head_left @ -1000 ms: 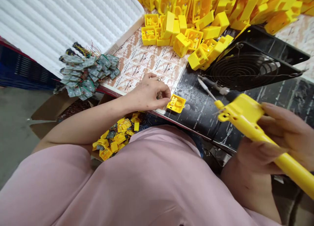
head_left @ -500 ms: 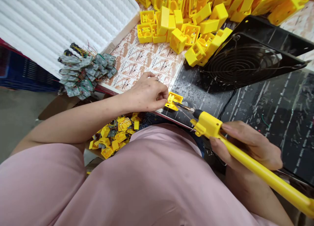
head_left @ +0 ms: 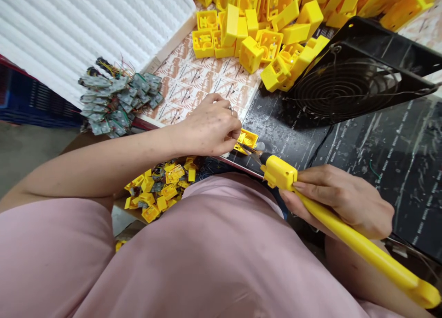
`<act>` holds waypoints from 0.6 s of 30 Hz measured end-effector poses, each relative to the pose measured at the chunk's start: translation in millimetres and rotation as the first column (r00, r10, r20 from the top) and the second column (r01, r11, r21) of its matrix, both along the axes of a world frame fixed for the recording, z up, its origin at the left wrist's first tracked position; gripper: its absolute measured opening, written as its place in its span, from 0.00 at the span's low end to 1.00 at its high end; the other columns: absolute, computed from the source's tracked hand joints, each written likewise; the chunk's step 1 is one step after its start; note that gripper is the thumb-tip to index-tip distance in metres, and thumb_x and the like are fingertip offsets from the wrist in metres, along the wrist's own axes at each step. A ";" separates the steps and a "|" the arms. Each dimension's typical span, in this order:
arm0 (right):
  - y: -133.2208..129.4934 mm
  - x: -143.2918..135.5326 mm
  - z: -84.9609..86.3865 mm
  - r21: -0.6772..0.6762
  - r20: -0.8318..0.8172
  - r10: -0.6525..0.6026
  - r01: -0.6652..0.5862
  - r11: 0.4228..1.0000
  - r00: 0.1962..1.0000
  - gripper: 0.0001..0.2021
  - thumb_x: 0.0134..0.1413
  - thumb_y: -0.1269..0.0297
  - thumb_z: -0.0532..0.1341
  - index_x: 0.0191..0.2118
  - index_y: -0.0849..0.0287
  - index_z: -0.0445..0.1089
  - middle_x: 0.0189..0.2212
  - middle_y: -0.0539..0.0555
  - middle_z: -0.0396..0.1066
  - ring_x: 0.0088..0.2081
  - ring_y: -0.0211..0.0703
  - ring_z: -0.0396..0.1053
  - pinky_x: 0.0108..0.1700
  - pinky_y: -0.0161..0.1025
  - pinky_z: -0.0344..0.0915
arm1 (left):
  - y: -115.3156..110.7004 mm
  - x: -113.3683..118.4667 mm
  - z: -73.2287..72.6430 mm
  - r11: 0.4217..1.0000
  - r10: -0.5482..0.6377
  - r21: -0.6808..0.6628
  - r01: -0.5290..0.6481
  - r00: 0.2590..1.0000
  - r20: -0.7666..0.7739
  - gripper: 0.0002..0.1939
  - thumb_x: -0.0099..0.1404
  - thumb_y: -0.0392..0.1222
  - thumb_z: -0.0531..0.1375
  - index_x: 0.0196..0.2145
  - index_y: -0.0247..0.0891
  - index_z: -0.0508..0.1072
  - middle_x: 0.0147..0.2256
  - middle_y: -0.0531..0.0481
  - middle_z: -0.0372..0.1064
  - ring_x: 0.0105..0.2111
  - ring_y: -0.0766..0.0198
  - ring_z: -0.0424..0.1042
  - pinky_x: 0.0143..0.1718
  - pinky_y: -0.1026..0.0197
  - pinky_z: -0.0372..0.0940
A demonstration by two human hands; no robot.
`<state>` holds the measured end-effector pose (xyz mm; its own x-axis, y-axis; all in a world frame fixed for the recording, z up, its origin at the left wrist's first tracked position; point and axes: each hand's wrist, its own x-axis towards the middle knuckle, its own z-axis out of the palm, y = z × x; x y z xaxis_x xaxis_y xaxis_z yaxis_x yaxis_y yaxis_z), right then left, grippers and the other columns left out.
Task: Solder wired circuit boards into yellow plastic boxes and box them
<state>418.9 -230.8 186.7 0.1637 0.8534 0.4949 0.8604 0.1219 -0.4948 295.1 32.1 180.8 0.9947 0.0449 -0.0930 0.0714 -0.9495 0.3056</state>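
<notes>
Two hands are seen at work. One yellow soldering tool (head_left: 281,171) is gripped by the right hand (head_left: 345,198), whose fingers are closed about its handle. One small yellow casing (head_left: 249,138) is placed at the near edge of the worktop, on one black mat (head_left: 362,143), and the tool's tip is held over it; whether contact is made cannot be told. The left hand (head_left: 212,126), on which one ring (head_left: 231,109) is worn, is curled with its fingertips at the casing's left end; whether anything is pinched there cannot be told, as that end is hidden by the fingers.

The mat is bordered on the left by a patterned sheet (head_left: 193,85). One black fan (head_left: 345,90) is set at the far right, and part of the mat is blocked from sight by it. Many yellow housings (head_left: 297,34), too overlapped to be counted, are heaped at the far side. On the left, one white foam sheet (head_left: 93,37), one blue crate (head_left: 37,94) and an uncountable bunch of circuit boards (head_left: 120,90) are seen. More yellow parts (head_left: 169,191) are gathered below the near edge, partly covered by the left forearm
</notes>
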 end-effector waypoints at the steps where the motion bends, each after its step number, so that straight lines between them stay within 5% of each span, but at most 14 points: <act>1: -2.1 2.0 -1.5 0.013 -0.002 -0.002 0.002 1.000 1.000 0.07 0.69 0.59 0.64 0.37 0.51 0.71 0.27 0.49 0.75 0.27 0.39 0.74 0.25 0.37 0.73 | 0.0 0.3 0.3 1.000 -0.002 0.004 0.002 1.000 -0.009 0.12 0.62 0.45 0.56 0.28 0.43 0.79 0.30 0.49 0.78 0.40 0.53 0.72 0.59 0.41 0.59; 9: -9.7 7.3 -8.6 0.119 -0.054 -0.043 0.049 0.992 0.998 0.01 0.68 0.62 0.64 0.42 0.50 0.74 0.29 0.48 0.74 0.26 0.39 0.73 0.25 0.37 0.70 | -0.6 3.3 -0.9 1.000 -0.002 -0.010 0.002 1.000 -0.029 0.11 0.61 0.45 0.57 0.27 0.43 0.78 0.28 0.50 0.76 0.42 0.53 0.73 0.59 0.42 0.60; 12: -8.4 6.0 -10.7 0.162 -0.069 -0.066 0.077 0.984 0.995 0.08 0.63 0.66 0.68 0.47 0.50 0.76 0.30 0.48 0.76 0.27 0.39 0.74 0.25 0.37 0.70 | 1.4 -0.5 0.4 0.999 0.020 -0.048 -0.020 1.000 -0.015 0.11 0.61 0.46 0.58 0.33 0.42 0.79 0.33 0.48 0.78 0.46 0.49 0.74 0.61 0.41 0.60; 15: -13.1 3.5 -18.8 0.197 -0.076 -0.170 0.182 0.963 0.982 0.24 0.55 0.69 0.73 0.57 0.48 0.75 0.35 0.49 0.80 0.29 0.43 0.77 0.25 0.39 0.72 | 10.3 -12.7 2.3 0.968 0.159 -0.207 -0.138 0.983 0.087 0.21 0.64 0.52 0.59 0.50 0.41 0.77 0.50 0.45 0.78 0.56 0.47 0.72 0.63 0.44 0.61; 18: -22.8 1.6 -30.4 0.153 -0.115 -0.286 0.302 0.941 0.951 0.30 0.55 0.65 0.74 0.63 0.45 0.71 0.45 0.52 0.82 0.29 0.45 0.78 0.22 0.41 0.71 | 21.5 -27.7 -3.6 0.863 0.386 -0.397 -0.313 0.915 0.120 0.24 0.70 0.55 0.55 0.57 0.40 0.73 0.56 0.43 0.76 0.54 0.53 0.74 0.58 0.50 0.67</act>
